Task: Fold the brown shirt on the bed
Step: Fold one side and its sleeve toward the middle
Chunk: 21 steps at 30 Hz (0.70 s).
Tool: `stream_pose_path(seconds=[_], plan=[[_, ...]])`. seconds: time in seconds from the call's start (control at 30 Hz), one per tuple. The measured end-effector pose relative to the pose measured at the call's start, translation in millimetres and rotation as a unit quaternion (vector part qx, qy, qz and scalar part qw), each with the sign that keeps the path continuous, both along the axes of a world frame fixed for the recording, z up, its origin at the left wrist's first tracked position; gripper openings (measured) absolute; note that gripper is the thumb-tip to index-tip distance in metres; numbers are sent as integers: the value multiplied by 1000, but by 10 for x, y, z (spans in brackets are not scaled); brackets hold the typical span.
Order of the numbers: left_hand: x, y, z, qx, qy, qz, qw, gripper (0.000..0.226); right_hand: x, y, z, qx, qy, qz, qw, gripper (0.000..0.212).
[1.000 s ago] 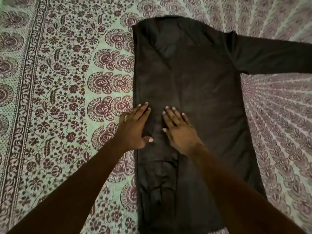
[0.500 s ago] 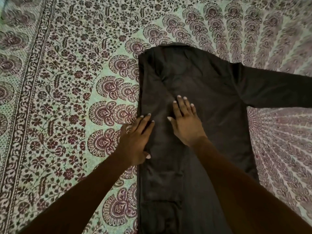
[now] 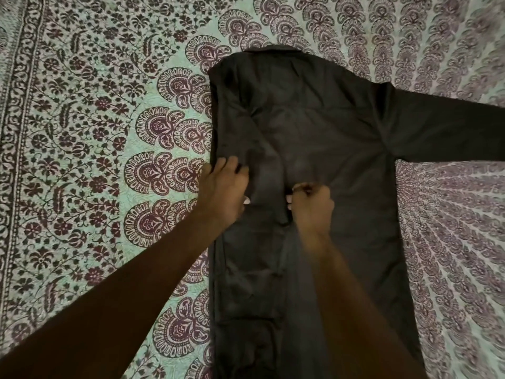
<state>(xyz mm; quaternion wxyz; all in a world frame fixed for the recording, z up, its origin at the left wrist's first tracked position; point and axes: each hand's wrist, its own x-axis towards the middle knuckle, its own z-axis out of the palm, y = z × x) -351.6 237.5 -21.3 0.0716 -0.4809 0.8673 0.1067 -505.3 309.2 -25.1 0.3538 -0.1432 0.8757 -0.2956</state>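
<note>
Your two forearms come in from the bottom edge and meet at the shirt's (image 3: 314, 165) mid-body.

Progress, judged from how it lies: about a third done. The left side is already folded in, with a straight edge running down the left and a narrow strip, likely the sleeve, lying down the panel toward you. Still to do: the right sleeve (image 3: 448, 132), then the right side, then the lengthwise fold.

Right hand (image 3: 310, 205): curled into a loose fist at the inner edge of the folded panel, fingers drawn together. It looks pinched on the fabric there, but motion blur means you can't confirm the grip.

Left hand (image 3: 225, 187): palm down on the folded left edge, fingers bent and close together, pressing or bunching cloth.

Further out, the shirt lies flat on the patterned bedspread (image 3: 95, 160), collar (image 3: 273, 49) away from you, right sleeve stretched straight out to the right edge of view.
</note>
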Motion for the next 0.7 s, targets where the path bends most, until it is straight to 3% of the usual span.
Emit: stream_pose_path(seconds=[0.13, 0.43, 0.53, 0.63, 0.7], plan=[[-80, 20, 17, 13, -26, 16, 999, 60, -95, -63, 19, -18, -196, -62, 979, 19], [-127, 28, 0, 7, -36, 33, 999, 60, -121, -374, 22, -52, -370, -114, 921, 13], [-121, 28, -14, 13, -41, 37, 998, 60, -121, -493, -4, -105, -378, -193, 899, 6], [-130, 35, -6, 13, -44, 41, 998, 60, -177, -488, -5, -136, -307, -244, 910, 34], [-150, 52, 5, 10, -49, 43, 998, 61, -206, -465, -70, -151, -247, -255, 923, 41]])
